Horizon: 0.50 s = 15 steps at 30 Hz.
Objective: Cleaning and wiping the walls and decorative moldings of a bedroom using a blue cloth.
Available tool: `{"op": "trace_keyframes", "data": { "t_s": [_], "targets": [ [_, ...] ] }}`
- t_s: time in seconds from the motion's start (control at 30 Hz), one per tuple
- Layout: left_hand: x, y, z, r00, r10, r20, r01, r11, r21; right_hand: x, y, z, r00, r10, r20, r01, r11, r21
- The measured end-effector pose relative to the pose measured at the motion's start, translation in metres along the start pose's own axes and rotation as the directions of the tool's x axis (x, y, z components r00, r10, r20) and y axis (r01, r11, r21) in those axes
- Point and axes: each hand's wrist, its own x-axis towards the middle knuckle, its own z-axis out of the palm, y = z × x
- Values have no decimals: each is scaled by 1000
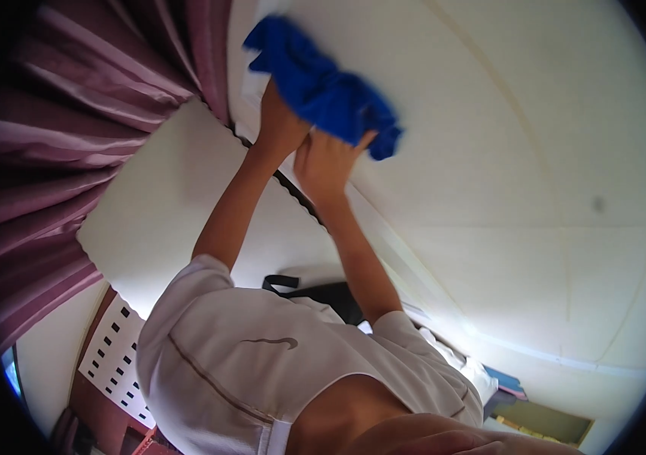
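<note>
A bunched blue cloth (330,91) is held up in front of a pale wall-like surface, gripped by both my hands. My left hand (285,120) is closed on its lower left part, with most of the fingers hidden behind the fabric. Just to the right, my right hand (327,163) grips the cloth's lower edge, thumb side up near its right end. The two hands sit close together. Whether the cloth touches the surface behind it I cannot tell.
Purple pleated curtains (73,144) hang on the left. The pale surface (505,174) fills the right, with faint lines and a dark spot (597,203). A dark scalloped edge (300,199) runs behind my forearms. A black strapped item (330,296) and a white panel with black squares (114,353) lie lower.
</note>
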Motion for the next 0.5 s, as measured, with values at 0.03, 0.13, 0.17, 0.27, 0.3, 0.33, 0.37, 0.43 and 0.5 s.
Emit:
{"op": "trace_keyframes", "data": {
  "t_s": [0.03,0.13,0.17,0.27,0.3,0.33,0.37,0.43,0.5],
  "targets": [
    [21,1,-2,978,182,-98,-171,979,109,27,-3,-9,999,12,-53,-12,1000,4],
    [89,47,-24,816,501,-289,-369,835,409,115,-14,-56,983,-96,-157,67,982,-176],
    [99,39,-27,810,523,-267,-398,823,405,137,-21,-63,972,-149,-181,113,974,-196],
    [110,-4,-30,816,524,-242,-409,821,399,141,-21,-43,964,-231,-128,192,946,-260],
    [94,-21,-24,870,450,-203,-362,861,357,133,-18,-26,963,-266,-49,240,924,-298],
    [74,-37,-12,910,345,-229,-275,917,288,113,-12,-6,970,-240,27,238,930,-282],
    [49,-91,-11,903,377,-205,-301,898,322,85,-21,13,968,-233,95,250,938,-239],
    [-23,-142,2,972,150,-181,-119,978,169,23,-17,53,958,-175,226,184,983,-19],
    [-84,-168,14,996,-85,-37,88,989,115,-45,-5,82,894,-116,433,156,986,-57]
  ]
}}
